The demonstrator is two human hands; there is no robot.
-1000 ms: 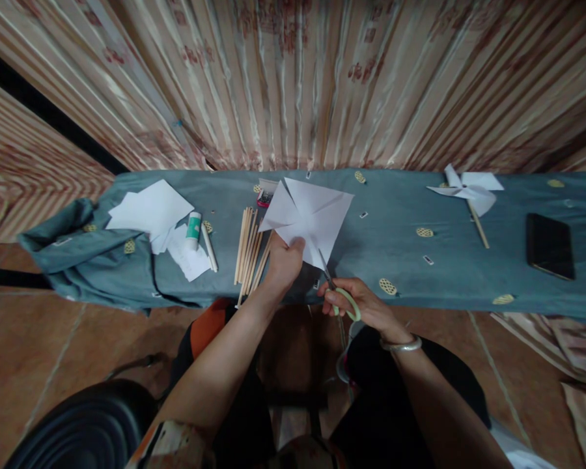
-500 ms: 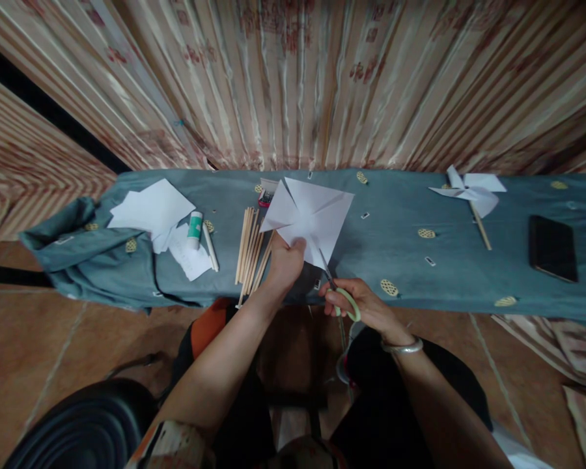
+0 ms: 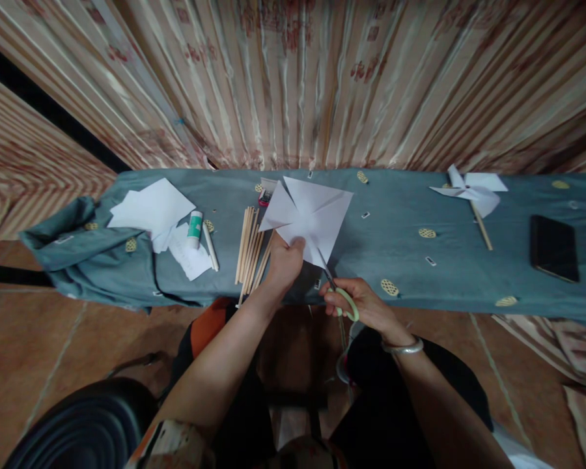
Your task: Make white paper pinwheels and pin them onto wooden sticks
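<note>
A square sheet of white paper (image 3: 329,205), with slits running from its corners toward the middle, is pinched in my left hand (image 3: 287,259), the thumb on top. My right hand (image 3: 356,303) grips a pair of scissors (image 3: 348,305) with pale green handles. Their blades lie at the sheet's near corner, along a slit there; how far apart the blades are is hard to see. Just left of my left hand lie several thin wooden sticks (image 3: 248,251). Behind them sits a small red box (image 3: 264,197), partly covered by the sheet.
On the cloth-covered table (image 3: 395,202), white paper sheets (image 3: 159,205), a glue stick (image 3: 195,229) and a white pen-like stick (image 3: 210,247) lie at the left. A finished paper pinwheel (image 3: 471,192) and a black phone-like object (image 3: 553,249) lie right. A black stool (image 3: 85,430) stands lower left.
Almost nothing differs. The sheet, my hands and the scissors have shifted very slightly left; both hands keep their hold.
</note>
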